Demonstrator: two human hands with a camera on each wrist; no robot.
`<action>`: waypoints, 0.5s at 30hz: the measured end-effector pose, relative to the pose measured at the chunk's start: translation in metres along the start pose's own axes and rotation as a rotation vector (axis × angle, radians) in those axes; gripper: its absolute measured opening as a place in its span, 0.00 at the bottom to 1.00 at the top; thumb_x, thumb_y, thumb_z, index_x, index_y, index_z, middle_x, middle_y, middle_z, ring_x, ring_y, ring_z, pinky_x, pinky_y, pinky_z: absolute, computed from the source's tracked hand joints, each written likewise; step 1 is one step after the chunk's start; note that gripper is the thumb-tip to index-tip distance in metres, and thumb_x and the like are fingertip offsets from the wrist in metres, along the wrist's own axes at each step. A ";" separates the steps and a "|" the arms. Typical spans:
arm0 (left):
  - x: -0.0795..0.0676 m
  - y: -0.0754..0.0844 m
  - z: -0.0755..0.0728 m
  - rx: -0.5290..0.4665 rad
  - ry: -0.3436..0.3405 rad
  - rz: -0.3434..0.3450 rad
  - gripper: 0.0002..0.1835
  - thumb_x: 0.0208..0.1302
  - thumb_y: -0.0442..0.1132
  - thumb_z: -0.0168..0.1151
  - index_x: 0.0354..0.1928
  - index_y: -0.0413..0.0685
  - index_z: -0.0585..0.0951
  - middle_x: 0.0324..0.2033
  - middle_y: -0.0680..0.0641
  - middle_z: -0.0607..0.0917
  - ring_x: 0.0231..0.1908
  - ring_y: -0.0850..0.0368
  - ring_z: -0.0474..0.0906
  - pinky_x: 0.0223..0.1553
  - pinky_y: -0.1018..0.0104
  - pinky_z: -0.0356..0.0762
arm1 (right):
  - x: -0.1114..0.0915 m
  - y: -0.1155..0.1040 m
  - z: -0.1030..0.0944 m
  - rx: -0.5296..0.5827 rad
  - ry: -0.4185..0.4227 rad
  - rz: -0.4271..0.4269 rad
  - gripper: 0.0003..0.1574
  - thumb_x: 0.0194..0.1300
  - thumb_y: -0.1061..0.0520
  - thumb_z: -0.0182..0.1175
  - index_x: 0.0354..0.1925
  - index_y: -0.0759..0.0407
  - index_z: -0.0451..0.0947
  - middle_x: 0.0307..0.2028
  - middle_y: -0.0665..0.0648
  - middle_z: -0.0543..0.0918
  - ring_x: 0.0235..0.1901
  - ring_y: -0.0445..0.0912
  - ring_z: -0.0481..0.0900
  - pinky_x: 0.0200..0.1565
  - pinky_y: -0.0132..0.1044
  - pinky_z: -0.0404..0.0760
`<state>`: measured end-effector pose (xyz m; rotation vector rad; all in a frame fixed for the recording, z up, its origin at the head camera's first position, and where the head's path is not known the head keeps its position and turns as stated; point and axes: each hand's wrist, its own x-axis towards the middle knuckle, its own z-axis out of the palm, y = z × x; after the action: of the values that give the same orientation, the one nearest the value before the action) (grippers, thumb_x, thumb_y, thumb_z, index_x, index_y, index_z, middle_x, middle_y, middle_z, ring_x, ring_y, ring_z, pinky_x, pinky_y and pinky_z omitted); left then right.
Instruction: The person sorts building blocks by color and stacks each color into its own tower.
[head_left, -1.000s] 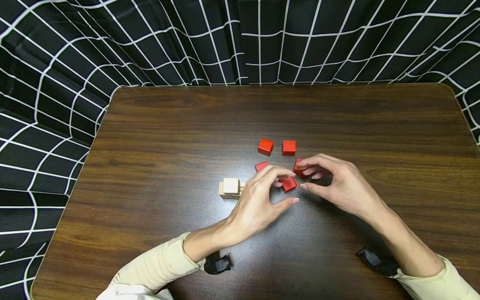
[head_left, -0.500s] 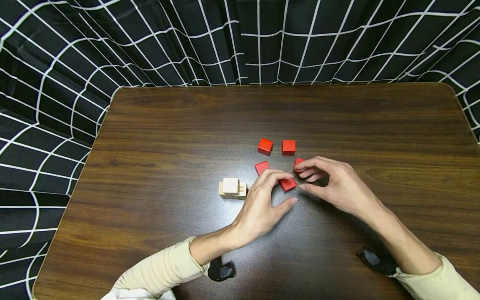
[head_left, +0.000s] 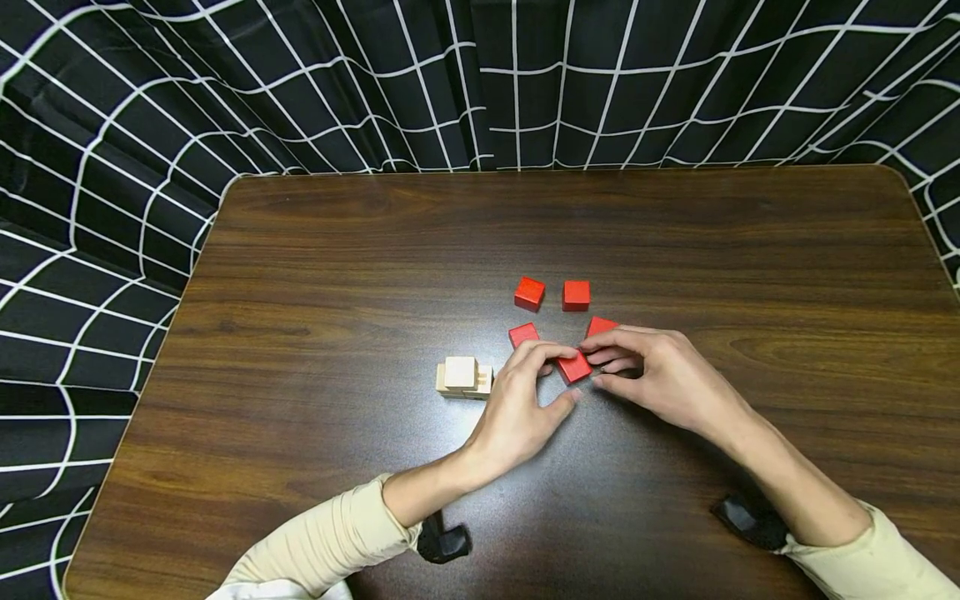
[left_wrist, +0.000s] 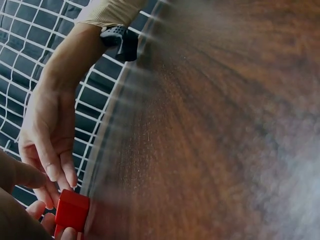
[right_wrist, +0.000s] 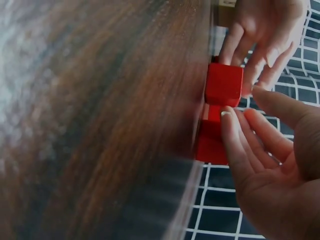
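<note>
Flanking a red block (head_left: 574, 368) on the table (head_left: 337, 275), the left hand (head_left: 517, 408) at its eight o'clock and the right hand (head_left: 663, 377) at three have thumbs and fingers apart, fingertips close to it, contact unclear; four other red blocks (head_left: 576, 296) lie at ten, eleven, twelve and one, pale blocks (head_left: 461, 372) at nine

- You look down on a brown wood-grain table (head_left: 337, 250) with rounded far corners at eleven and one o'clock.
- Black cloth (head_left: 300, 92) with a white grid hangs in folds around you, from eight o'clock through twelve to three.
- Toward six o'clock, your tabletop carries a pale patch of reflected light.
</note>
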<state>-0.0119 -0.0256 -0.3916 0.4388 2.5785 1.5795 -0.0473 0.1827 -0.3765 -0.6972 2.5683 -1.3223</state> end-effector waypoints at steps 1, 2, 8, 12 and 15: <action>0.000 0.000 0.000 -0.016 -0.003 -0.012 0.23 0.58 0.32 0.72 0.56 0.48 0.79 0.54 0.51 0.78 0.51 0.59 0.78 0.57 0.69 0.76 | 0.000 0.000 0.000 0.000 -0.001 -0.002 0.24 0.54 0.70 0.72 0.50 0.57 0.83 0.42 0.52 0.87 0.37 0.42 0.87 0.39 0.34 0.86; 0.001 0.000 0.000 -0.027 -0.005 -0.022 0.23 0.58 0.32 0.71 0.56 0.48 0.79 0.54 0.51 0.78 0.51 0.59 0.78 0.56 0.69 0.76 | 0.000 0.000 0.001 0.001 -0.002 -0.007 0.24 0.54 0.70 0.72 0.50 0.57 0.83 0.42 0.52 0.87 0.37 0.42 0.87 0.38 0.33 0.86; 0.000 0.000 0.002 -0.043 -0.011 -0.056 0.24 0.59 0.32 0.70 0.58 0.48 0.78 0.55 0.51 0.77 0.51 0.60 0.79 0.55 0.71 0.77 | -0.001 -0.001 0.002 -0.013 0.004 -0.037 0.25 0.54 0.72 0.71 0.51 0.60 0.83 0.41 0.53 0.88 0.35 0.43 0.87 0.37 0.29 0.85; 0.000 0.000 0.003 -0.035 -0.009 -0.064 0.25 0.59 0.32 0.70 0.59 0.48 0.77 0.55 0.51 0.78 0.51 0.61 0.79 0.55 0.71 0.77 | -0.002 -0.002 0.003 -0.010 0.003 -0.023 0.24 0.55 0.71 0.71 0.51 0.59 0.83 0.40 0.52 0.87 0.35 0.43 0.87 0.37 0.30 0.85; -0.001 0.000 0.003 -0.030 -0.013 -0.067 0.25 0.58 0.32 0.70 0.58 0.47 0.77 0.54 0.50 0.78 0.51 0.61 0.80 0.56 0.71 0.77 | -0.003 -0.002 0.004 -0.010 -0.001 -0.009 0.25 0.54 0.71 0.72 0.50 0.59 0.83 0.40 0.51 0.87 0.35 0.41 0.87 0.37 0.31 0.86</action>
<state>-0.0104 -0.0229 -0.3932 0.3550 2.5290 1.5860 -0.0428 0.1799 -0.3773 -0.7123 2.5757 -1.3121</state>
